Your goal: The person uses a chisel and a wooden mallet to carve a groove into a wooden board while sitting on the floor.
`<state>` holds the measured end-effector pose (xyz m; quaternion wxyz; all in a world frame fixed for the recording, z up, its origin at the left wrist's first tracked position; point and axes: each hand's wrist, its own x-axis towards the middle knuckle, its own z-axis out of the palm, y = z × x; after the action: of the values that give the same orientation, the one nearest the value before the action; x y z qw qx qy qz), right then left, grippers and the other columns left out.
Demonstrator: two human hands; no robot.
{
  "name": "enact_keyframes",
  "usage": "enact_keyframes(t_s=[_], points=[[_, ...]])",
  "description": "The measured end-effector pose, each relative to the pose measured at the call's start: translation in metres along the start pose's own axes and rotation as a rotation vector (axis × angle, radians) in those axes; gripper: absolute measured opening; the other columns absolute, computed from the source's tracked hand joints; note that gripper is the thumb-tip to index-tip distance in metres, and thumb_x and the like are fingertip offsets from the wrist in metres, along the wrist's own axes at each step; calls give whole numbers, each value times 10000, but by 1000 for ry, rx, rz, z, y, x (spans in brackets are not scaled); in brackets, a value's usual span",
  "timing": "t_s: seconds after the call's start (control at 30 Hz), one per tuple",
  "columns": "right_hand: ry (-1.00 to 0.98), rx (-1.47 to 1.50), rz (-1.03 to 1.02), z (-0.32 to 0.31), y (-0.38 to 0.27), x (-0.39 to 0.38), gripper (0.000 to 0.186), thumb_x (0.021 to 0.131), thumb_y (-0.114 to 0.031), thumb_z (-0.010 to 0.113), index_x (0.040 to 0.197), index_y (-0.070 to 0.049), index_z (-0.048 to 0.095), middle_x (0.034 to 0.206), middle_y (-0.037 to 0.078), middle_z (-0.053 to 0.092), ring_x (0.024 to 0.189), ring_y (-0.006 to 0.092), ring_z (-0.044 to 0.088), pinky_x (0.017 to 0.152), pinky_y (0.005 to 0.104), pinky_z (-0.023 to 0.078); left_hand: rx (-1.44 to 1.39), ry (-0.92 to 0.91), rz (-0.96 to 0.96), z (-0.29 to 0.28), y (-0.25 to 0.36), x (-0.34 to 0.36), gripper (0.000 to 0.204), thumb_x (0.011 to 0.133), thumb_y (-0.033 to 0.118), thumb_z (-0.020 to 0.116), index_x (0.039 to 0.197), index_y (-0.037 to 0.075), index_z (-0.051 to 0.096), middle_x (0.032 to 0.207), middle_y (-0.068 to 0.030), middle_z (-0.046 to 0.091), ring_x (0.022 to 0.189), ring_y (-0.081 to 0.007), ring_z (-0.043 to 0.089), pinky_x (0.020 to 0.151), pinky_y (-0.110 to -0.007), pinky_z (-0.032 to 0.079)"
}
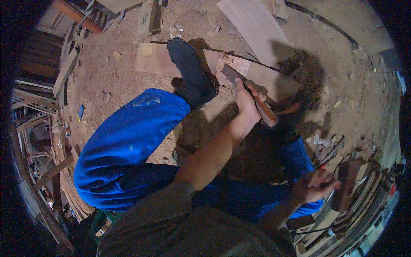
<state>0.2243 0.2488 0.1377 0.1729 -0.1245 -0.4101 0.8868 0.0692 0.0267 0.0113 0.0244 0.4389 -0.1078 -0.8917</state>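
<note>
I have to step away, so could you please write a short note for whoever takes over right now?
Left hand: gripping a wooden-handled tool, blade end down on the wood pieces on the dirt floor.
Right hand: low at the right, by a stack of boards; what it holds is unclear.
A foot in a dark sock rests on the wood.
Done and left: the pictures do not show how far the cutting has got.

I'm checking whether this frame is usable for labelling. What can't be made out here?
Head view only:
- Right hand: in deep shadow, so its grip is unclear.
- Wooden-handled tool: the left hand covers its middle.
- Wood piece: partly under the black shoe.
</note>
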Motion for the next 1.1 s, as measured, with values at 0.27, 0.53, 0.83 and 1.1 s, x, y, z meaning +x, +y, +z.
enact_keyframes(t_s=[0.27, 0.53, 0.83, 1.1], points=[[-195, -1687, -254, -58, 92, -75, 217, 974, -329, 477, 859, -155, 536, 663, 32, 480, 568, 169, 524, 476, 320, 422, 42, -9, -10, -6, 1, 2, 447, 992, 537, 344, 783, 146, 401, 584, -10, 355, 502, -170, 377, 488, -328, 368], [38, -1126, 328, -42, 116, -71, 300, 979, -360, 486, 736, -191, 442, 535, -61, 352, 372, 68, 310, 332, 258, 242, 10, -158, -21, -12, -7, 11, 435, 995, 530, 340, 786, 155, 401, 588, 0, 352, 504, -163, 370, 497, -319, 367], [574, -437, 143, 9, 37, -19, 329, 992, -353, 472, 703, -197, 480, 562, -64, 396, 409, 71, 330, 355, 232, 266, 76, -14, -10, -6, 1, 0, 440, 991, 541, 346, 788, 154, 400, 595, -2, 347, 528, -162, 373, 504, -311, 355], [380, -468, 600, 9, 100, -78, 335, 996, -339, 399, 711, -187, 485, 538, -39, 381, 413, 89, 345, 359, 259, 268, -7, -178, -47, -18, -6, 10, 447, 983, 551, 365, 780, 154, 402, 595, -1, 356, 528, -167, 384, 508, -306, 346]])
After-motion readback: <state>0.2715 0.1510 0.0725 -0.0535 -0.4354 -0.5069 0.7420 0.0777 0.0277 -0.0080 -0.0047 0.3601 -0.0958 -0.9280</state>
